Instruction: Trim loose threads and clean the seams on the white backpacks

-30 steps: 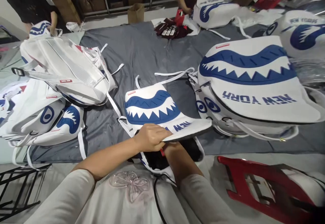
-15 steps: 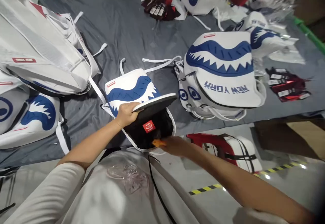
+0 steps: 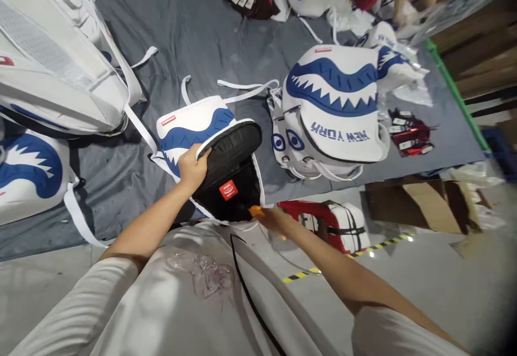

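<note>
Head cam: L grip (image 3: 194,167) on bag flap (image 3: 232,143), mouth (image 3: 244,183) just R.

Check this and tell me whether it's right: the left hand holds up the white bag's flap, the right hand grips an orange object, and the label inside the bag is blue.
Not quite: the label inside the bag is red, not blue, as the head view shows. The left hand does hold up the flap, and the right hand grips an orange object.
</note>
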`<state>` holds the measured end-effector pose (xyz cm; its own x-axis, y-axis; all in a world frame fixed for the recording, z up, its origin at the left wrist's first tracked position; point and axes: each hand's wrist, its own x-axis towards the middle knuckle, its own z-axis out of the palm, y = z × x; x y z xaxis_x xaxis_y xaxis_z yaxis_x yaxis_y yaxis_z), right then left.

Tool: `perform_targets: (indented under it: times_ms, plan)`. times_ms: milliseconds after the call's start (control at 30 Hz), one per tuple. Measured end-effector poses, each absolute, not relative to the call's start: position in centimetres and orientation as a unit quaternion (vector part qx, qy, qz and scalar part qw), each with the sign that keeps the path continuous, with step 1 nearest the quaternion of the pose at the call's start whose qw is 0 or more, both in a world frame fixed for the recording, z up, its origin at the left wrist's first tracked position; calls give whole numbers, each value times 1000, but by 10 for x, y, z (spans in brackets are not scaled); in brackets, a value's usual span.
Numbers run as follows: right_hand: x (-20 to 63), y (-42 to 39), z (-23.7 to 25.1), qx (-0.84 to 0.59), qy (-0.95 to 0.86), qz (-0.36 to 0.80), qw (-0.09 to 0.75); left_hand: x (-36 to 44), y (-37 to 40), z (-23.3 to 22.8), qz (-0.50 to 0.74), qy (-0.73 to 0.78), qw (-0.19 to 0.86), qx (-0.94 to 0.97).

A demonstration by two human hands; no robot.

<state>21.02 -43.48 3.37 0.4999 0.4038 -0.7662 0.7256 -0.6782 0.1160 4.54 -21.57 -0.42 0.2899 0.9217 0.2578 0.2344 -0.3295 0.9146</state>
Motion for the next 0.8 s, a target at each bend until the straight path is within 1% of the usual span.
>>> perform_targets:
  times_ms: [67,167,333,400,567,800]
  plan:
    - [197,-444,27,827,360,-381,206,50,-219,-6,427,393,387,716]
    - [183,-429,-1,840,396,-332,166,52,-226,-3,438,340,384,738]
    - [167,-380,-62,814,507,-280,41,45,-231,4,423,315,365,767]
    - [166,-369,-80,820,511,-258,-14,41,-228,4,420,322,348,774]
    - [168,-367,-107,885,397,-197,-144,32,-213,4,415,350,316,778]
    - [179,-368,-109,903,226,-211,-299,40,-202,-2,419,347,306,781]
